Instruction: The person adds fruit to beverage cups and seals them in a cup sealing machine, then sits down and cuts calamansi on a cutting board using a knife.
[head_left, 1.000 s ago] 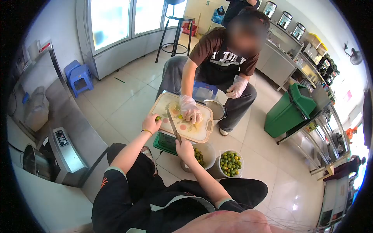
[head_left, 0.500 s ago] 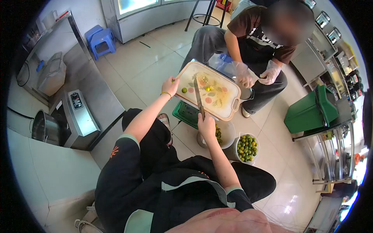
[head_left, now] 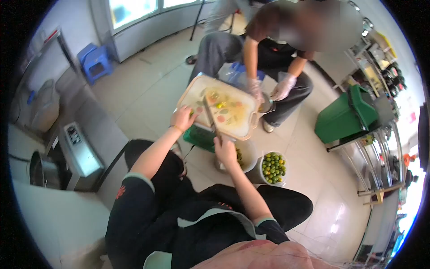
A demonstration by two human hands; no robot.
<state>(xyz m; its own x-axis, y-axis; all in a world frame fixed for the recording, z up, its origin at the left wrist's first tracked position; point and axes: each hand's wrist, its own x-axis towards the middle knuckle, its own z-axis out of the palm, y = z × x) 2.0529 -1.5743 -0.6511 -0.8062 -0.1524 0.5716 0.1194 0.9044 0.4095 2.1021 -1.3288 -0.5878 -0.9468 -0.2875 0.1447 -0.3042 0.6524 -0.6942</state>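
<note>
My right hand (head_left: 225, 151) grips the handle of a long knife (head_left: 209, 113), its blade lying across a cutting board (head_left: 239, 127) with a light rim and end handle. At the board's left edge, my left hand (head_left: 182, 118) has its fingers closed on a small green calamansi (head_left: 191, 112). A yellowish cut piece (head_left: 221, 105) and wet pulp lie near the blade. Under the board is a green basket (head_left: 199, 138), partly hidden. Beside it a white bucket (head_left: 251, 154) holds some fruit, and another bucket is filled with green and yellow calamansi (head_left: 273, 167).
Across the board sits another person, whose gloved hands (head_left: 282, 87) are by a metal pot (head_left: 267, 105). A steel counter (head_left: 96, 114) runs along the left. A green bin (head_left: 342, 116) and metal shelving (head_left: 358, 168) stand right; blue stools (head_left: 96, 62) are back left.
My left hand has moved from the board's edge onto the whole calamansi and closed on it. The co-worker's gloved hands have moved apart, one toward the pot. The view has shifted.
</note>
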